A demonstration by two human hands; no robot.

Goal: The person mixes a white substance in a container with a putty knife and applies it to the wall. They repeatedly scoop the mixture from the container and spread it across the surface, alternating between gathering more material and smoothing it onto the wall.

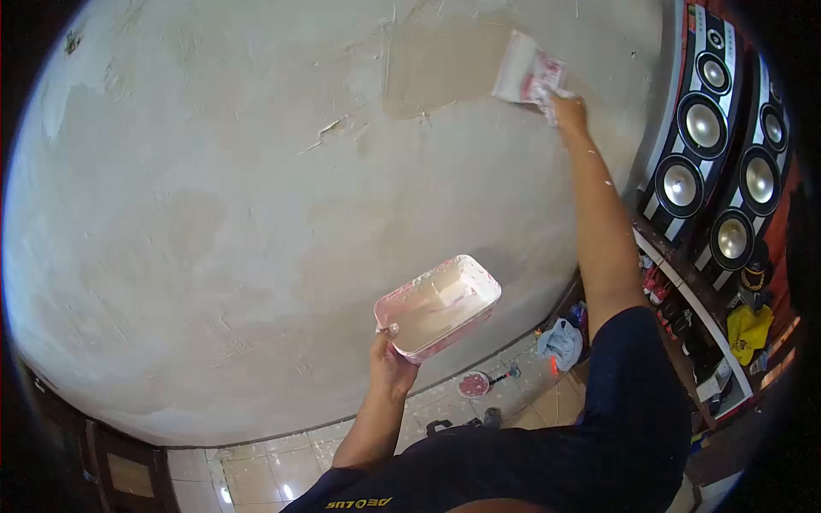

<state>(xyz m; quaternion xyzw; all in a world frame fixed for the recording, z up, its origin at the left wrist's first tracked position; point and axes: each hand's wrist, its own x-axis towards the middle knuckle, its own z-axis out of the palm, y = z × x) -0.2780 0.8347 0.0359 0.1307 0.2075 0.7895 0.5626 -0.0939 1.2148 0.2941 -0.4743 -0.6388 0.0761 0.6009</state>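
Observation:
My left hand (393, 368) grips the near left corner of a rectangular plastic tub (446, 335), thumb over its rim. White paste coats the inside of the tub, which is held out in front of the wall. Up at the right, my right hand (564, 111) is closed around a wide putty knife (523, 73) smeared with white and reddish paste. Its blade lies against the wall (256, 171) at the right end of a darker, damp-looking patch (436, 68). Ridges and streaks of plaster mark the wall around it.
Two tall speakers (703, 124) stand to the right, above a cluttered shelf (697, 308) with a yellow bag (749, 332). On the tiled floor (248, 479) are a round container (473, 384) and a pale plastic bag (561, 344). A dark wooden cabinet (128, 470) sits at lower left.

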